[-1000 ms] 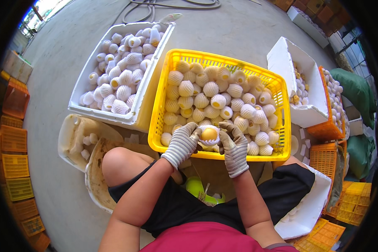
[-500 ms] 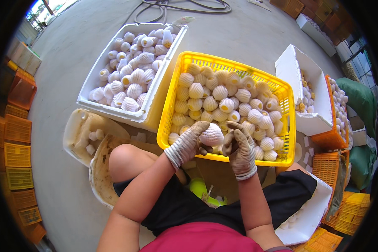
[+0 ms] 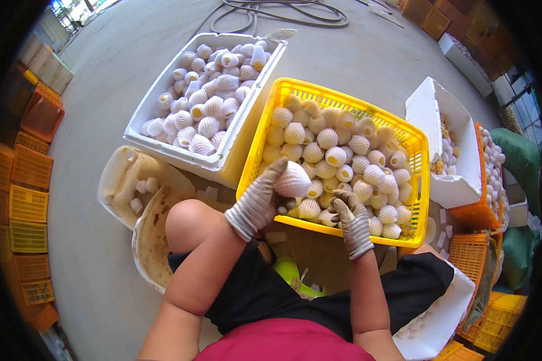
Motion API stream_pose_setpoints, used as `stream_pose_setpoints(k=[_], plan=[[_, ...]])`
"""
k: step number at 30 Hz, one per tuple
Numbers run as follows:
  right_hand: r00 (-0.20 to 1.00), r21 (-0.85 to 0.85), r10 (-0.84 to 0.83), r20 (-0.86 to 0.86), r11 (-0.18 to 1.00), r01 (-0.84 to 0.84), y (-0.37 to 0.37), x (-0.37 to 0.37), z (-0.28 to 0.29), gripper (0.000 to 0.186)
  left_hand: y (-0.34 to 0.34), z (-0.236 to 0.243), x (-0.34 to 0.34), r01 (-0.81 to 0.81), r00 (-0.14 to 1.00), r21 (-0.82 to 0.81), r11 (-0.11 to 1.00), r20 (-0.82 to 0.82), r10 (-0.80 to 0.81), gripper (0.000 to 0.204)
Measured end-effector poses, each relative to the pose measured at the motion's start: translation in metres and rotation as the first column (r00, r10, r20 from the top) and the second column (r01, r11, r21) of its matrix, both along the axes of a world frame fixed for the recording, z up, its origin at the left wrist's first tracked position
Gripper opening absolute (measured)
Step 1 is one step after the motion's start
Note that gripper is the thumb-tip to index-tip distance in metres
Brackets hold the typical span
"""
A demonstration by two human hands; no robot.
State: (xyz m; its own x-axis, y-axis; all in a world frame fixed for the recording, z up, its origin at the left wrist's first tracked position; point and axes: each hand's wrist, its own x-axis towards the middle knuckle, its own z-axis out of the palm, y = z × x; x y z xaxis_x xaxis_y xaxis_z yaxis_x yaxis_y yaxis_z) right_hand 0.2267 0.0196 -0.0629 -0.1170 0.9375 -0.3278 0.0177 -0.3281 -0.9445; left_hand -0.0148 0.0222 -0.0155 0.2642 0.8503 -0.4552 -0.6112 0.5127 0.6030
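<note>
My left hand (image 3: 260,198), in a dirty white glove, is closed round a piece of fruit in a white foam net (image 3: 292,180), held over the near left part of a yellow plastic basket (image 3: 423,180). The basket is full of similar net-wrapped fruits (image 3: 327,139), some showing yellow skin through the net ends. At the basket's near rim is my gloved right hand (image 3: 352,224), fingers bent and apart, close to the nearest wrapped fruits. Nothing shows in its grasp.
A white foam box (image 3: 223,157) of wrapped fruit stands at the far left. Nearer are a cut plastic container (image 3: 115,186) and a dirty tub (image 3: 140,253). Another foam box (image 3: 454,189) and orange crates (image 3: 468,253) stand at right. A hose (image 3: 295,7) lies on the floor.
My left hand has moved slightly left and up with the wrapped fruit, away from my right hand. The right hand has dropped a little toward the near rim. The whole view has shifted slightly.
</note>
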Motion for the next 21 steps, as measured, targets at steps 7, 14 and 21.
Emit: stream_pose_setpoints(k=[7,14,21], plan=[[0.728,0.074,0.262,0.634,0.916,-0.394,0.019,0.037,-0.046,0.045,-0.071,0.036,-0.179,-0.532,0.654,0.338,0.777,-0.418,0.630,0.047],[0.726,0.023,0.398,0.561,0.869,-0.494,0.059,0.001,-0.101,0.045,-0.173,-0.073,-0.213,-0.696,0.481,0.022,0.717,-0.728,0.489,0.041],[0.736,0.044,0.397,0.549,0.865,-0.500,0.061,-0.025,-0.113,0.045,-0.043,0.026,-0.218,-0.661,0.719,0.159,0.733,-0.146,0.680,0.051]])
